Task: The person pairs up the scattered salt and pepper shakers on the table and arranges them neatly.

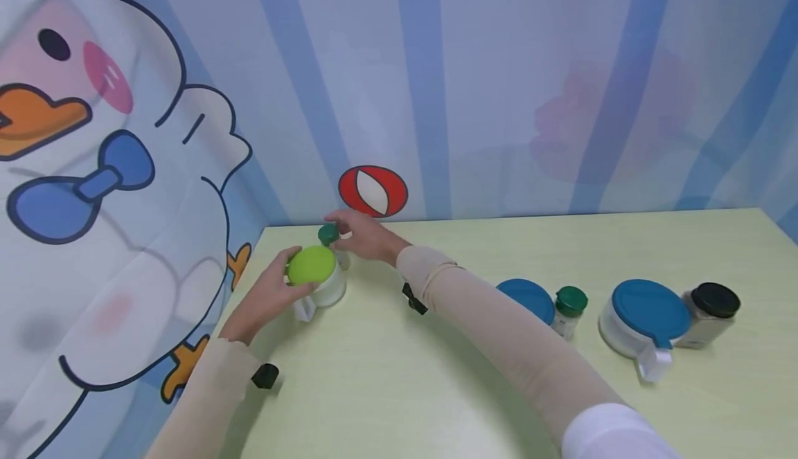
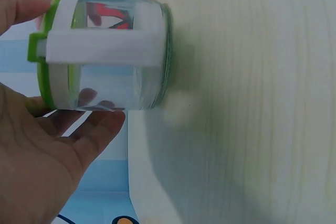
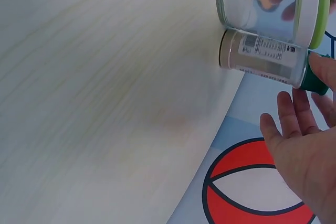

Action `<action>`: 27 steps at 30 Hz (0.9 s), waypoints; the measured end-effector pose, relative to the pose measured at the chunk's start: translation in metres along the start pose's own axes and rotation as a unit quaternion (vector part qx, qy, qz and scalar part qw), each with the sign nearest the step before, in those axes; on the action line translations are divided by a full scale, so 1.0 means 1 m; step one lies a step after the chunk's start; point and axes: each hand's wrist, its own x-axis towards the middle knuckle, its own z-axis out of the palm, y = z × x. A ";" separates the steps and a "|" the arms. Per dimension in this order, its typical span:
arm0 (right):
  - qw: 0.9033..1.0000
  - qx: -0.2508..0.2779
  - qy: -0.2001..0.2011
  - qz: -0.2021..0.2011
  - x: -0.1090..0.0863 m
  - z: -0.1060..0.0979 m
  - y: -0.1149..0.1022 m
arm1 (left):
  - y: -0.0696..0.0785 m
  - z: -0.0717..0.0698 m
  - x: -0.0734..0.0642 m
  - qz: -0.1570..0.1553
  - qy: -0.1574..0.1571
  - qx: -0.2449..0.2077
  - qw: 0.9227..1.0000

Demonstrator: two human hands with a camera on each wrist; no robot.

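At the table's far left corner stands a clear glass jar [image 2: 110,87] with a lime-green lid [image 1: 312,265] and a white handle [image 2: 105,47]. My left hand [image 1: 268,300] grips it near the lid, thumb on one side and fingers round the other. Right beside it is a small spice bottle [image 3: 262,59] with a dark green cap [image 1: 327,233] and a printed label. My right hand [image 1: 368,236] holds this bottle by its cap, between thumb and fingers. Both containers are upright, close against each other.
To the right stand a blue-lidded jar [image 1: 526,300] partly behind my right forearm, a green-capped spice bottle [image 1: 569,310], a blue-lidded jar [image 1: 648,313] with a white handle, and a black-lidded jar [image 1: 711,313]. A printed wall [image 1: 486,99] borders the table [image 1: 399,390] behind and left.
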 end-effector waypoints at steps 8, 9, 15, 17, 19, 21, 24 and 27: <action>1.000 0.007 0.018 0.017 -0.006 -0.001 0.003 | -0.007 -0.003 -0.006 0.032 -0.019 -0.012 0.999; 1.000 0.009 0.019 0.023 -0.007 -0.001 0.002 | -0.008 -0.003 -0.008 0.033 -0.022 -0.013 0.999; 1.000 0.006 0.008 0.011 -0.011 -0.006 0.003 | -0.013 -0.007 -0.014 0.042 -0.039 -0.021 0.998; 1.000 0.001 0.006 0.009 -0.013 -0.009 0.004 | -0.014 -0.008 -0.017 0.053 -0.043 -0.024 0.997; 1.000 -0.002 0.008 0.012 -0.014 -0.012 0.006 | -0.016 -0.008 -0.019 0.066 -0.048 -0.031 0.996; 1.000 0.000 0.009 0.018 -0.015 -0.014 0.008 | -0.019 -0.008 -0.020 0.075 -0.054 -0.043 0.995; 1.000 0.004 0.009 0.029 -0.016 -0.015 0.010 | -0.023 -0.006 -0.021 0.077 -0.059 -0.063 0.993; 0.999 0.010 0.007 0.036 -0.019 -0.016 0.009 | -0.026 -0.004 -0.021 0.081 -0.061 -0.078 0.992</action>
